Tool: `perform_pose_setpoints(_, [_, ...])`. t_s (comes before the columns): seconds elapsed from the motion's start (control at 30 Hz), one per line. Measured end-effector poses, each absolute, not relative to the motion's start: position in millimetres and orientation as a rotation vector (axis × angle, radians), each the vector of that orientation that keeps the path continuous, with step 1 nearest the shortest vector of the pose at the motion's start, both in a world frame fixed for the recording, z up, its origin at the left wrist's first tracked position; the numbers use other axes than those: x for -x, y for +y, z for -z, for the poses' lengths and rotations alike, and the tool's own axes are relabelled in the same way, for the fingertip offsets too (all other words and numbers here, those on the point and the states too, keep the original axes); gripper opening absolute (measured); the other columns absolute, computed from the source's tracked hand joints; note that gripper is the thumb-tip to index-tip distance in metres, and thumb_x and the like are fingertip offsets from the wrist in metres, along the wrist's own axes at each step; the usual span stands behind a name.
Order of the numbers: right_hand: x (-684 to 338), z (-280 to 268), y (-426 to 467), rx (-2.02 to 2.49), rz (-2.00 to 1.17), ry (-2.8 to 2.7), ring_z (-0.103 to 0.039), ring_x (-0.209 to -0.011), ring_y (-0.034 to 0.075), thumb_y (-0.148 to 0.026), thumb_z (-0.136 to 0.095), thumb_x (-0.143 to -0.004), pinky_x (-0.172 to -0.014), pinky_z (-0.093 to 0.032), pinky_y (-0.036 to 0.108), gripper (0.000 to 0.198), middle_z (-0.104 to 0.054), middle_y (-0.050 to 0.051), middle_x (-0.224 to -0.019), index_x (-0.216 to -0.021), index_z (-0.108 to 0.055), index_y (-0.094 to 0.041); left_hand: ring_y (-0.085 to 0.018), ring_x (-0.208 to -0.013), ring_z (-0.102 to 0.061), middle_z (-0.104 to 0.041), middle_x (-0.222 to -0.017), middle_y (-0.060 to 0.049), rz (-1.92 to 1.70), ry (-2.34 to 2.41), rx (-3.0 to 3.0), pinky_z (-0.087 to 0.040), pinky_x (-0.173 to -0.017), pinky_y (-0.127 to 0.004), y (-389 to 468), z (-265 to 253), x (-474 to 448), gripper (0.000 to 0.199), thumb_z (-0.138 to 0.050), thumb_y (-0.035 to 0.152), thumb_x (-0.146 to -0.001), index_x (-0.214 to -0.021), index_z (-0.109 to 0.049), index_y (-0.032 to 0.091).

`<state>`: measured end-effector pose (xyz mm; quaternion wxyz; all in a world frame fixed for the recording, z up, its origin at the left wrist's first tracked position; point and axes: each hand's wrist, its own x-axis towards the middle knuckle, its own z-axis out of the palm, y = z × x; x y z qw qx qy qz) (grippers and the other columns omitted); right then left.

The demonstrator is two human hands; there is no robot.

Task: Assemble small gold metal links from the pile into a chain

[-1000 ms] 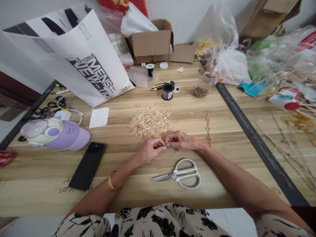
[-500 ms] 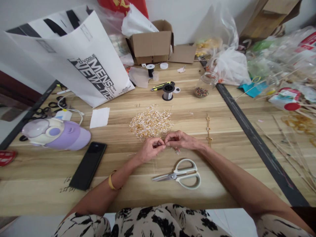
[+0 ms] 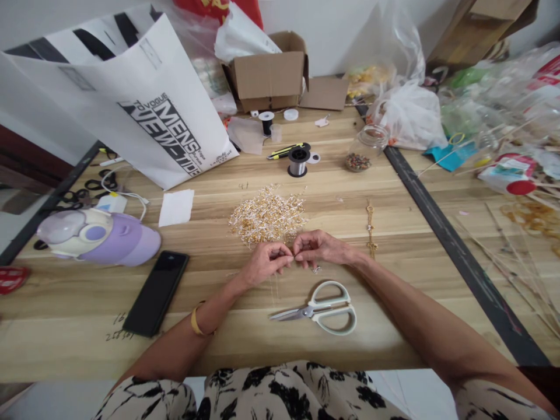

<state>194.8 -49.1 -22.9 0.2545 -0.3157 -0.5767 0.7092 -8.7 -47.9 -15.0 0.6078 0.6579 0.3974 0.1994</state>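
Bag [image 3: 192,111] reads "MENS NEW-TIDE"; left fingers [image 3: 282,262], right fingers [image 3: 307,255] pinched closed near glittering pile [image 3: 266,216], contents unclear.

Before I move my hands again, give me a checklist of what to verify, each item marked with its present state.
1. Left hand and right hand close together, fingers pinched: ok.
2. Piece secure between the fingertips: cannot tell; it is too small to make out.
3. Gold-and-silver pile near the hands: ok, just beyond them.
4. Scissors apart from both hands: ok, lying on the table between the hands and the body.
5. Wire spool upright: ok, standing beyond the pile.
6. Right side of the table tidy: not ok, cluttered with plastic bags and thin sticks.
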Motion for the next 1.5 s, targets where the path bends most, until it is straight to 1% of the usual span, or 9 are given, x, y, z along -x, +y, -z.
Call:
perform_pose_setpoints(0.17, [-196,25,-48,0.852,-1.933,-1.57,-0.059,-0.054,0.007,-0.033,-0.069,-0.078,-0.044,-0.049,0.016,0.024,-0.062,-0.001,-0.066,-0.084,-0.058,-0.011,-0.006,-0.047,-0.055,-0.064,-0.066,-0.003,-0.442,0.922,-1.502,-0.043,-0.043,-0.015,-48,16,9,0.019,-0.062,0.029,-0.077,-0.075,-0.06,0.011])
perform_pose_setpoints(0.47, [-196,26,-48,0.897,-1.915,-1.584,-0.056,-0.052,0.006,-0.035,-0.067,-0.079,-0.044,-0.048,0.016,0.025,-0.059,-0.002,-0.063,-0.083,-0.06,-0.011,-0.006,-0.048,-0.056,-0.065,-0.066,-0.003,-0.439,0.895,-1.522,-0.044,-0.044,-0.015,-47,19,10,0.022,-0.059,0.032,-0.08,-0.077,-0.062,0.011])
perform_pose_setpoints(0.73, [-196,25,-49,0.91,-1.923,-1.584,-0.055,-0.052,0.006,-0.031,-0.067,-0.079,-0.044,-0.049,0.015,0.022,-0.059,-0.002,-0.063,-0.084,-0.059,-0.011,-0.007,-0.047,-0.057,-0.066,-0.066,-0.004,-0.427,0.914,-1.513,-0.044,-0.043,-0.014,-47,16,10,0.023,-0.058,0.033,-0.081,-0.077,-0.061,0.011])
perform_pose_setpoints(0.9, [-196,23,-48,0.894,-1.931,-1.576,-0.057,-0.054,0.007,-0.032,-0.067,-0.08,-0.044,-0.049,0.016,0.024,-0.061,-0.001,-0.066,-0.088,-0.058,-0.011,-0.008,-0.046,-0.059,-0.065,-0.063,-0.003,-0.466,0.884,-1.497,-0.045,-0.042,-0.015,-49,20,10,0.025,-0.058,0.036,-0.082,-0.079,-0.058,0.011])
perform_pose_setpoints(1.03, [-196,22,-48,0.897,-1.929,-1.568,-0.057,-0.053,0.008,-0.033,-0.066,-0.08,-0.044,-0.049,0.017,0.025,-0.06,-0.001,-0.064,-0.09,-0.057,-0.011,-0.009,-0.045,-0.06,-0.065,-0.062,-0.003,-0.496,0.89,-1.514,-0.046,-0.042,-0.015,-50,22,9,0.026,-0.056,0.037,-0.084,-0.08,-0.056,0.011])
perform_pose_setpoints(1.2, [-194,20,-49,0.91,-1.9,-1.57,-0.055,-0.049,0.007,-0.035,-0.067,-0.079,-0.041,-0.047,0.016,0.028,-0.058,-0.003,-0.059,-0.088,-0.056,-0.012,-0.01,-0.046,-0.062,-0.064,-0.061,-0.002,-0.517,0.905,-1.543,-0.049,-0.043,-0.017,-52,23,9,0.026,-0.054,0.038,-0.086,-0.083,-0.054,0.012])
perform_pose_setpoints(1.37, [-190,20,-51,0.962,-1.816,-1.594,-0.047,-0.045,0.005,-0.041,-0.07,-0.074,-0.037,-0.04,0.014,0.033,-0.054,-0.005,-0.057,-0.083,-0.057,-0.012,-0.01,-0.045,-0.062,-0.064,-0.06,-0.001,-0.569,0.919,-1.573,-0.049,-0.043,-0.016,-52,26,9,0.027,-0.051,0.04,-0.087,-0.087,-0.052,0.013])
perform_pose_setpoints(1.5, [-185,26,-52,0.978,-1.75,-1.613,-0.042,-0.043,0.004,-0.04,-0.069,-0.075,-0.035,-0.035,0.013,0.031,-0.051,-0.006,-0.055,-0.08,-0.056,-0.012,-0.01,-0.044,-0.062,-0.063,-0.058,0.0,-0.595,0.941,-1.584,-0.047,-0.04,-0.015,-53,28,8,0.027,-0.049,0.041,-0.088,-0.088,-0.05,0.014])
